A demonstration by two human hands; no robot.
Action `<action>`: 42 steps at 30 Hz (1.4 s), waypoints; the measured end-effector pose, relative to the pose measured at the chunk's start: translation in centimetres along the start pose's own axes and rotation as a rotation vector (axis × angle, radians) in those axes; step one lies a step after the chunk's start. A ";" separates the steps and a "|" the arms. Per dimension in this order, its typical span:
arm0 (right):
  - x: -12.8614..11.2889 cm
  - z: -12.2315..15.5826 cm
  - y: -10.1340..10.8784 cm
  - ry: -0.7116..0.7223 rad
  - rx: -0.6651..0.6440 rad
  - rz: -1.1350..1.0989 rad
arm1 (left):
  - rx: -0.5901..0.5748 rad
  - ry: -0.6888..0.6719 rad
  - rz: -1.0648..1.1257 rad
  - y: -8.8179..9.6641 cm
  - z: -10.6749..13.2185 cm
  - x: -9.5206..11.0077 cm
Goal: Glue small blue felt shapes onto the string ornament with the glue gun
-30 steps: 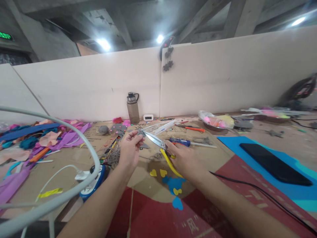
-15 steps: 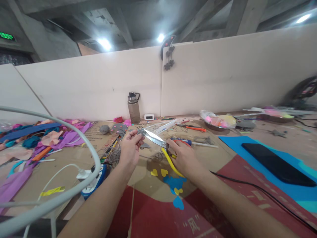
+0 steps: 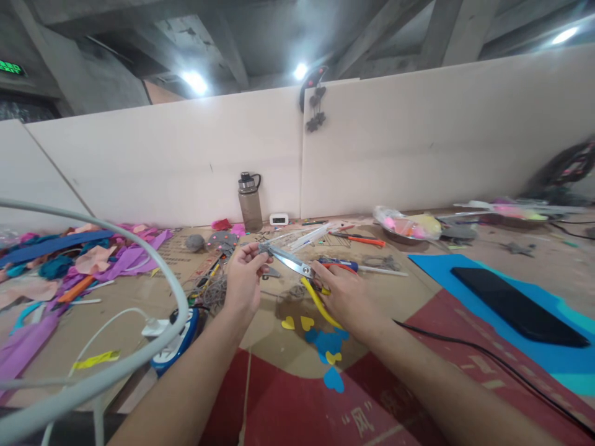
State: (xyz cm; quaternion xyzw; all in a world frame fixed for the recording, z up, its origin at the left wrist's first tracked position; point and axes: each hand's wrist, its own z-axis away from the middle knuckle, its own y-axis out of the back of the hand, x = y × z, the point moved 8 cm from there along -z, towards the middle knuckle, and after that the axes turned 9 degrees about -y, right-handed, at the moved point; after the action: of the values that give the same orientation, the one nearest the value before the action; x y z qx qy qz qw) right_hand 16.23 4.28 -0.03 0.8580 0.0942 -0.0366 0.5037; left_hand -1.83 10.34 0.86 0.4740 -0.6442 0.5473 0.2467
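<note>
My right hand [image 3: 341,291] is closed round the handles of a pair of scissors [image 3: 292,262] with yellow grips, its steel blades pointing up and to the left. In a pinch between thumb and fingers, my left hand [image 3: 245,277] holds a small grey piece of felt [image 3: 264,248]. The blade tips reach that piece; whether they cut into it is too small to tell. Below the hands lie yellow hearts [image 3: 307,323], blue paper pieces [image 3: 328,342] and a blue heart [image 3: 333,379]. Tangled grey yarn [image 3: 211,292] rests left of my left wrist.
A bottle [image 3: 250,203] and a small white clock [image 3: 279,219] stand by the partition. Coloured fabric scraps [image 3: 93,260] heap up at left, near a blue power strip [image 3: 176,341] and a thick white tube [image 3: 179,279]. At right, a black phone [image 3: 515,306] lies on blue sheets [image 3: 432,266].
The scissor blades have moved closer together, and the yellow handle has risen slightly toward my right hand. My left hand keeps its pinch in nearly the same place.
</note>
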 end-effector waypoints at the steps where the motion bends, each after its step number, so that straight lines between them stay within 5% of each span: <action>1: 0.0 0.0 0.0 -0.002 -0.007 0.008 | 0.003 -0.001 0.000 0.0 0.0 0.0; 22: -0.2 0.2 1.0 -0.017 -0.018 0.082 | 0.005 0.003 -0.007 0.3 -0.2 -0.2; 31: 0.4 -0.3 -0.5 -0.092 -0.102 -0.279 | 0.011 0.035 0.027 0.5 -0.5 -0.8; 42: 1.0 -0.4 -0.7 -0.128 -0.060 -0.256 | 0.005 0.023 0.016 0.4 -0.4 -0.5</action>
State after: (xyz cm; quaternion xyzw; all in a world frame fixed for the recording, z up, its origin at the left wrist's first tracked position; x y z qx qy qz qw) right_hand 17.10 5.11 -0.55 0.8193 0.1714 -0.1523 0.5254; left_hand -2.04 10.82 0.39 0.4631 -0.6438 0.5561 0.2486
